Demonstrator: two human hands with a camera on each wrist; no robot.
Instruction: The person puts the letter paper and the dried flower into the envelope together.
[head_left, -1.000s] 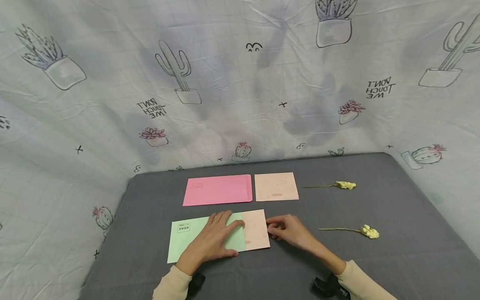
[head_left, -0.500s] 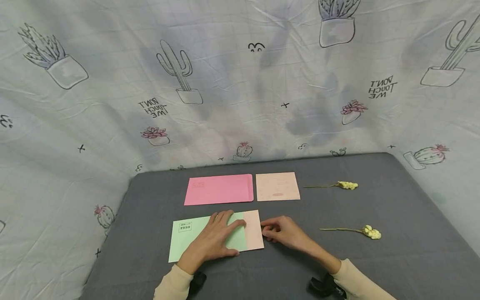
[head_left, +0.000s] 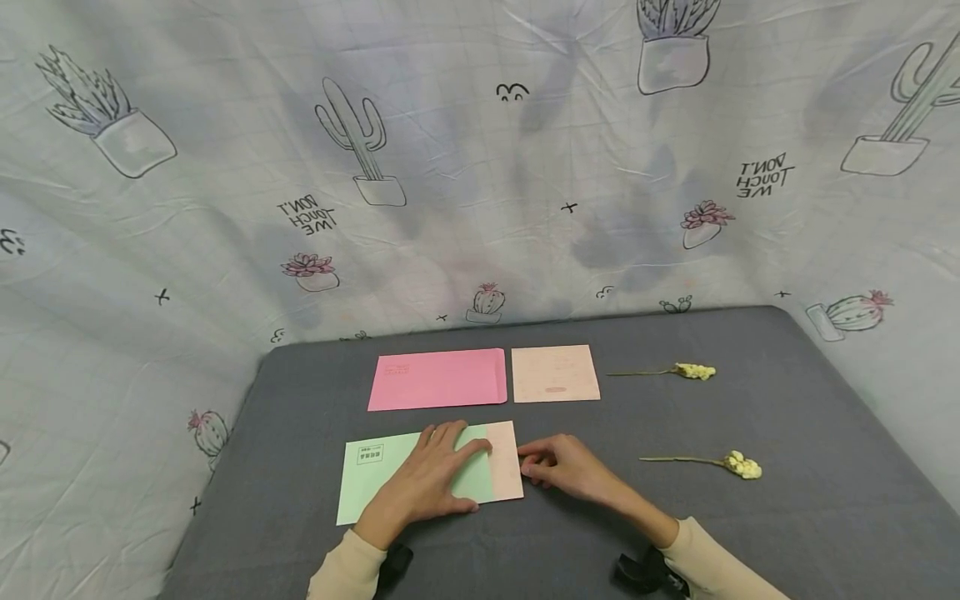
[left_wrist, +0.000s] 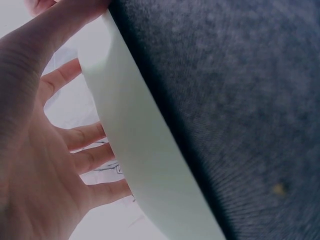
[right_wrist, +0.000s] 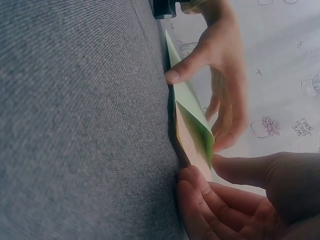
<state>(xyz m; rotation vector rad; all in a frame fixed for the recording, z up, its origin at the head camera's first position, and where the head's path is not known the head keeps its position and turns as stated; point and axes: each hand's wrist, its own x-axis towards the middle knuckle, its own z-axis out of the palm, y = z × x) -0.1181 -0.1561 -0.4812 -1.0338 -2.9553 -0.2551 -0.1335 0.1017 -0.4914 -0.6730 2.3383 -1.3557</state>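
A light green envelope (head_left: 375, 479) lies on the table, with a peach card (head_left: 506, 460) partly inside its right end. My left hand (head_left: 429, 473) rests on the envelope, fingers spread across it and thumb at its near edge. In the right wrist view, the green envelope's mouth (right_wrist: 202, 135) bulges up over the card. At the card's outer right edge, my right hand (head_left: 567, 467) pinches it between thumb and curled fingers. The part of the card within the envelope is hidden.
Behind lie a pink envelope (head_left: 438, 381) and a second peach card (head_left: 555, 373). Two yellow dried flower stems, a far one (head_left: 693, 371) and a near one (head_left: 741, 464), lie to the right on the grey table (head_left: 825, 517). A printed cloth (head_left: 480, 167) hangs behind.
My right hand has moved left with the peach card, so less of the card shows outside the green envelope. My left hand has stayed in place on the envelope.
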